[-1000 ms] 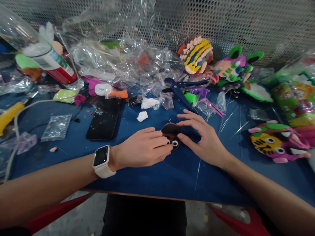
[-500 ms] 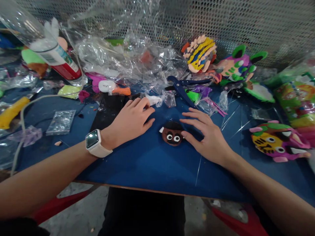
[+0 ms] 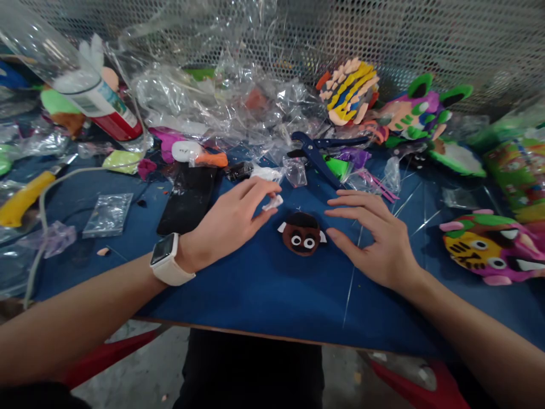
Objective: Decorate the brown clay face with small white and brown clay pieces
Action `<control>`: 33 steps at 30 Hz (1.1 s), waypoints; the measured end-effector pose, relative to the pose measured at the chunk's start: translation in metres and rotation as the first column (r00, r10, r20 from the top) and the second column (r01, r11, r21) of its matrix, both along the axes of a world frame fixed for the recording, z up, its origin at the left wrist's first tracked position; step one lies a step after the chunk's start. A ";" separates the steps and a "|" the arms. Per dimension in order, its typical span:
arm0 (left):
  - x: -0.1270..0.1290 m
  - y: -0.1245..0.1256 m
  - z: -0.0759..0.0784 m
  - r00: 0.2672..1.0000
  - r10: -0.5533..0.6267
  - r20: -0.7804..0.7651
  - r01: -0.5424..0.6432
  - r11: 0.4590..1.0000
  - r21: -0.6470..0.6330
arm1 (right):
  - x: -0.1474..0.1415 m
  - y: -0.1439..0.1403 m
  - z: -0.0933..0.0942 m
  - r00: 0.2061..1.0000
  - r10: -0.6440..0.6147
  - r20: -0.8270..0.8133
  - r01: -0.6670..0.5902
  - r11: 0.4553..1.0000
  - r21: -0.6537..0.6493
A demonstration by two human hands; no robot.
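Both hands flank the little brown face on the blue table.

The left hand point(image 3: 232, 218), a white smartwatch point(image 3: 167, 266) on its wrist, pinches a small white scrap point(image 3: 273, 203) between fingertips and thumb, just up and left of the round brown felt face with white eyes point(image 3: 302, 234). The right hand point(image 3: 374, 236) lies open, fingers spread and holding nothing, its thumb just beside the face's right edge. Blue pliers point(image 3: 317, 152) sit behind on the blue table point(image 3: 264, 289); a black phone point(image 3: 189, 199) lies near the left hand.

One head-worn view — looking forward and down, close over the blue table point(image 3: 264, 295) toward the mesh wall point(image 3: 426, 40).
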State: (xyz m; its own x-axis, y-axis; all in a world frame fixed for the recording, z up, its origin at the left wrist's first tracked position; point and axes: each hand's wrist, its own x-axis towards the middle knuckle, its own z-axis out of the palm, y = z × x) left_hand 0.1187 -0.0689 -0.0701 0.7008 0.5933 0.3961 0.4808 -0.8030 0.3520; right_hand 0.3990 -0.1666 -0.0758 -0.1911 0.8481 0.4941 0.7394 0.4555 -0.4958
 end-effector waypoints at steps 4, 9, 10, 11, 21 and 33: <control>0.004 -0.013 -0.002 0.984 -0.090 0.152 0.112 0.983 -0.144 | -0.002 -0.003 0.002 0.999 -0.002 0.044 -0.003 0.994 0.109; 0.006 -0.017 -0.001 0.937 -0.181 0.300 0.243 0.952 -0.186 | -0.017 -0.009 0.012 0.980 0.071 0.184 -0.098 0.985 0.141; 0.006 -0.016 -0.001 0.925 -0.201 0.324 0.270 0.944 -0.187 | -0.022 -0.008 0.015 0.974 0.088 0.209 -0.112 0.988 0.107; 0.006 -0.016 0.000 0.913 -0.215 0.346 0.293 0.936 -0.194 | -0.026 -0.006 0.017 0.970 0.097 0.223 -0.115 0.991 0.069; 0.004 -0.007 -0.004 0.879 -0.131 0.459 0.308 0.890 -0.337 | -0.048 0.020 0.008 0.991 0.021 0.132 -0.026 0.999 0.033; -0.004 0.004 0.001 0.993 -0.116 0.013 0.115 0.992 0.041 | -0.031 0.020 -0.002 0.983 -0.007 0.185 0.002 1.000 0.026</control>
State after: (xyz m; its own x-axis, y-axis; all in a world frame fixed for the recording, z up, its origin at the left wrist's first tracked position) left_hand 0.1150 -0.0652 -0.0696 0.7575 0.4919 0.4293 0.3787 -0.8667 0.3248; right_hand 0.3682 -0.1462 -0.0774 -0.2778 0.8367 0.4720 0.8193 0.4629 -0.3384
